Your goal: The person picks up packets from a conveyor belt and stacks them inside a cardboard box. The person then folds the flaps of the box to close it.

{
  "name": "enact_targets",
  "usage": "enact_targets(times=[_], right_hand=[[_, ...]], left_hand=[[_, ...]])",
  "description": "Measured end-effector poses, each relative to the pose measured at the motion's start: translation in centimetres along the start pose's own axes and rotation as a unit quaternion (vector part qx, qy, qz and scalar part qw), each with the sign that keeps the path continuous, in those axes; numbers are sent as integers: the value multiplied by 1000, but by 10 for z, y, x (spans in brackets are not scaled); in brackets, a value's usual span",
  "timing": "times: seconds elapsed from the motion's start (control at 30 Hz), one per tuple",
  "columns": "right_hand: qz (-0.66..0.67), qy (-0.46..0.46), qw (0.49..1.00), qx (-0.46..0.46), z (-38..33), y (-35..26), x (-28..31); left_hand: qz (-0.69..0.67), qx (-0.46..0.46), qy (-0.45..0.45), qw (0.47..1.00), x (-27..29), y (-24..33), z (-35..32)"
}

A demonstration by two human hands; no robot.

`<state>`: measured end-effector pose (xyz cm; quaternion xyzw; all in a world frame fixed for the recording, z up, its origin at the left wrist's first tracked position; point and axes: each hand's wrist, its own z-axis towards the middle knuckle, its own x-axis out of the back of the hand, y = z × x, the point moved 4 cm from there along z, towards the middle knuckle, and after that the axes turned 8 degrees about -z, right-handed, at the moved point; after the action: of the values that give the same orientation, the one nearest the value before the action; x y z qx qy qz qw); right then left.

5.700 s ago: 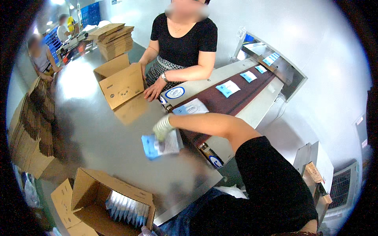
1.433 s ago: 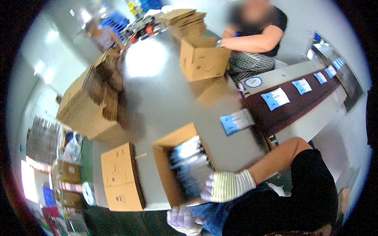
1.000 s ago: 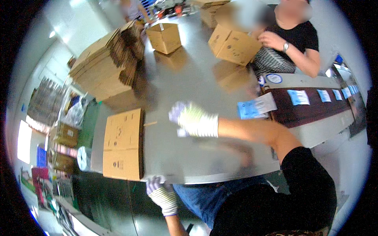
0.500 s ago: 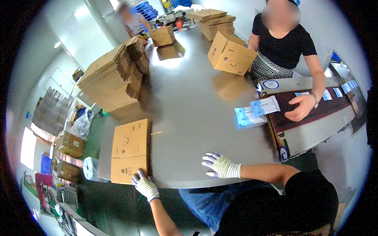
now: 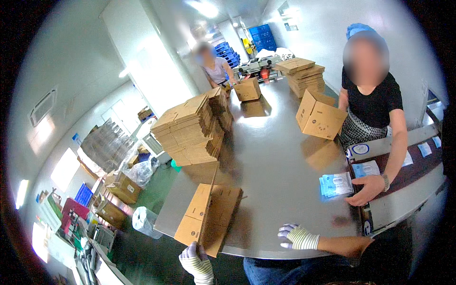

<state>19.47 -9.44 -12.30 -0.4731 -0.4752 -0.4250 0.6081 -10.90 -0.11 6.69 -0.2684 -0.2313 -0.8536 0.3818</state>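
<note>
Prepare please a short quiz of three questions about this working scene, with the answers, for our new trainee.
1. What does the left hand of the camera wearer hold?
2. True or false: the wearer's right hand is gripping a carton.
3. The black-shirted co-worker's hand is nearest to which of these?
a) the tall carton stack
b) the blue-and-white packets
c) the white roll

Key:
1. A flat carton, held at its near end.
2. False; the right hand is open and holds nothing.
3. b
</note>
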Motion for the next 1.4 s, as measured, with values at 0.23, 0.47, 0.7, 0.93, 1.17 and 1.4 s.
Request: enact_targets(times=[0.23,0.47,0.7,0.93,1.17,1.4], right_hand=[[289,222,903,-228,-6,73,109],[568,407,710,-86,-19,144,164],[528,460,700,-142,-37,144,158],[614,448,649,-47,-17,141,178],[433,150,873,-165,1,88,214],[273,110,936,-192,48,80,145]], left_hand=[[-426,154,45,891,3,73,14],[-538,105,-37,836,6,103,5],[-684,94,-130,711,-27,107,21],[-569,175,-106,797,-25,95,29],[-629,294,-65,717,-68,73,19],[-692,339,-234,593,-88,108,23]])
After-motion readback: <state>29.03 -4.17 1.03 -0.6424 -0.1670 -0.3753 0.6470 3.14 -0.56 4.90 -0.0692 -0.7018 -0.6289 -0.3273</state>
